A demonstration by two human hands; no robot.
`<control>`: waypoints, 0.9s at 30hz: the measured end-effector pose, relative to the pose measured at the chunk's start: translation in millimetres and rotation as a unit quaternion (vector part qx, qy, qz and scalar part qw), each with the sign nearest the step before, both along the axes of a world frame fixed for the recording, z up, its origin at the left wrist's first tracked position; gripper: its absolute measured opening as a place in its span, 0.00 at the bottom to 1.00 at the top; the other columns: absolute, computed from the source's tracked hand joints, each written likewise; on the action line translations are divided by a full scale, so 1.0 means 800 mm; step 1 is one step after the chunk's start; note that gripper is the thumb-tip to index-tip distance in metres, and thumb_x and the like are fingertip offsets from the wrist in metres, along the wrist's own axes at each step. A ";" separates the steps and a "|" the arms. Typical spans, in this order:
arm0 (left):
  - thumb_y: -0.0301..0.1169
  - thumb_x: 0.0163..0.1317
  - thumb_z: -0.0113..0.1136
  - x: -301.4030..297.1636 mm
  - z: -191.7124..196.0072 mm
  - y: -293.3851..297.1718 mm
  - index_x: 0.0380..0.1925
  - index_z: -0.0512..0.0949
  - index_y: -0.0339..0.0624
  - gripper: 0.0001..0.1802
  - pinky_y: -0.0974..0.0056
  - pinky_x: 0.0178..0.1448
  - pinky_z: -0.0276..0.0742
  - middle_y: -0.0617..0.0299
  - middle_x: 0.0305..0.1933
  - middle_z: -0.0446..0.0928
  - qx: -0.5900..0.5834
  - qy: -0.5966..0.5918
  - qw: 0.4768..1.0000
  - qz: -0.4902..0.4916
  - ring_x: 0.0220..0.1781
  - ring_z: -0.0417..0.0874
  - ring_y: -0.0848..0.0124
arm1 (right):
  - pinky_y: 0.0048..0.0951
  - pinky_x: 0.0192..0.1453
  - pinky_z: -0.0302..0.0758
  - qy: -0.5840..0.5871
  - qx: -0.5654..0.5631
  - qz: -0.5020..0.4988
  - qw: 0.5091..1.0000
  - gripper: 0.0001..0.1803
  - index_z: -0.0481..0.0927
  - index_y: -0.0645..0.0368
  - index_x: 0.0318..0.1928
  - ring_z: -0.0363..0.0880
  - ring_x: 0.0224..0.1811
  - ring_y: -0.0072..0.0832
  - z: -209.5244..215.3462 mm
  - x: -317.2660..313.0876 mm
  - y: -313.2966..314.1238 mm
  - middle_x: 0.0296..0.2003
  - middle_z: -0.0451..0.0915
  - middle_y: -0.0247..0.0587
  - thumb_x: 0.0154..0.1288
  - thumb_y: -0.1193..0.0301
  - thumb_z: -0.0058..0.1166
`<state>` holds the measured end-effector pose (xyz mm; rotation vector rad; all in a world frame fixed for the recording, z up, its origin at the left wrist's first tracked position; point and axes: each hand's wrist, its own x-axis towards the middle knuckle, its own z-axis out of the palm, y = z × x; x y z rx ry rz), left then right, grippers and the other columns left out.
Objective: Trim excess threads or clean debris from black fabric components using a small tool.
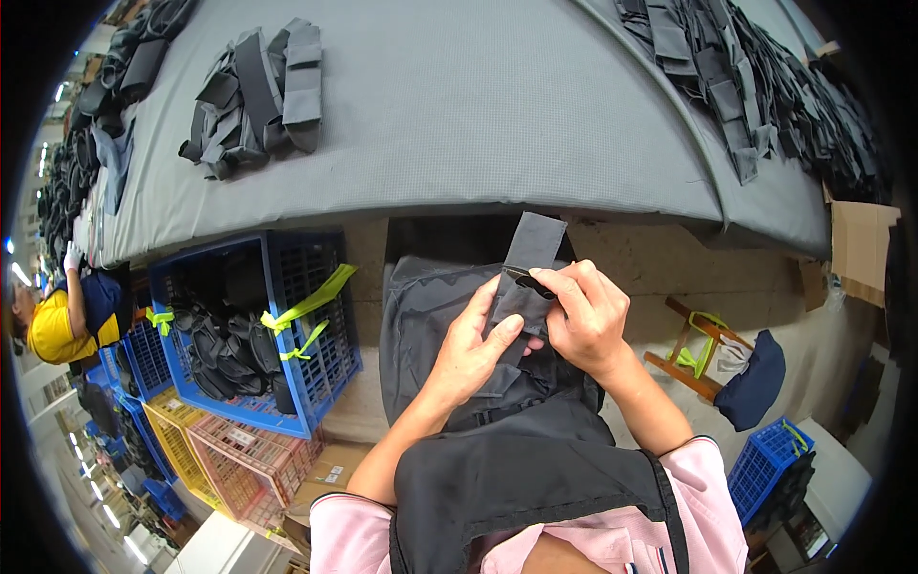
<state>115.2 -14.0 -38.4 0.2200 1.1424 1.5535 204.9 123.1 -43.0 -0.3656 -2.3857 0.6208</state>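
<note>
Over my lap I hold a dark grey fabric strap (535, 239) with a folded, pocket-like part. My left hand (470, 349) grips its lower part, thumb on top and fingers underneath. My right hand (585, 311) pinches the edge of the fold from the right side. The strap's flat end points up toward the table edge. More dark fabric (430, 306) lies across my lap beneath both hands.
A grey cloth-covered table (459, 124) stands ahead, with a pile of straps (258, 96) at left and a larger heap (765, 96) at right. A blue crate (311, 325) of dark pieces is left; a wooden stool (693, 349) is right. A person in yellow (62, 325) works far left.
</note>
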 end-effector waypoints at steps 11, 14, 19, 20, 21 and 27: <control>0.29 0.66 0.52 -0.001 0.005 -0.002 0.64 0.59 0.37 0.27 0.68 0.42 0.78 0.56 0.50 0.73 -0.034 0.005 0.999 -0.001 0.37 0.81 0.70 | 0.28 0.25 0.71 0.023 0.022 -0.003 0.999 0.22 0.79 0.61 0.37 0.73 0.22 0.31 0.000 -0.001 -0.001 0.25 0.73 0.35 0.33 0.83 0.54; 0.29 0.66 0.52 -0.001 0.005 -0.002 0.64 0.60 0.37 0.26 0.69 0.41 0.78 0.56 0.50 0.73 -0.033 0.006 0.999 -0.005 0.37 0.81 0.70 | 0.27 0.25 0.71 0.009 0.046 0.009 0.999 0.21 0.80 0.61 0.37 0.73 0.23 0.30 0.002 0.001 -0.001 0.25 0.73 0.34 0.33 0.83 0.54; 0.29 0.67 0.52 -0.002 0.005 -0.002 0.64 0.60 0.38 0.26 0.69 0.40 0.79 0.57 0.48 0.74 -0.043 -0.001 0.999 -0.008 0.35 0.81 0.71 | 0.27 0.25 0.70 0.003 0.039 -0.001 0.999 0.20 0.80 0.61 0.36 0.74 0.23 0.29 -0.003 0.001 -0.003 0.25 0.74 0.34 0.34 0.83 0.54; 0.29 0.67 0.52 -0.002 0.005 -0.002 0.64 0.60 0.38 0.26 0.69 0.40 0.79 0.57 0.48 0.74 -0.043 -0.001 0.999 -0.008 0.35 0.81 0.71 | 0.27 0.25 0.70 0.003 0.039 0.000 0.999 0.20 0.80 0.61 0.36 0.74 0.23 0.29 -0.002 0.001 -0.003 0.25 0.74 0.34 0.34 0.83 0.54; 0.29 0.66 0.52 -0.001 0.006 -0.002 0.64 0.60 0.38 0.26 0.69 0.39 0.79 0.57 0.47 0.75 -0.047 0.002 0.999 -0.006 0.35 0.82 0.71 | 0.27 0.25 0.71 0.004 0.035 -0.004 0.999 0.20 0.80 0.61 0.36 0.74 0.23 0.29 -0.002 0.002 -0.005 0.25 0.73 0.34 0.34 0.83 0.54; 0.31 0.66 0.52 -0.002 0.004 -0.002 0.63 0.62 0.38 0.26 0.70 0.38 0.78 0.58 0.45 0.75 -0.053 0.011 0.998 -0.016 0.35 0.82 0.72 | 0.27 0.26 0.72 -0.005 0.035 -0.009 0.999 0.20 0.79 0.61 0.35 0.74 0.23 0.29 0.002 0.002 -0.004 0.25 0.73 0.35 0.34 0.84 0.53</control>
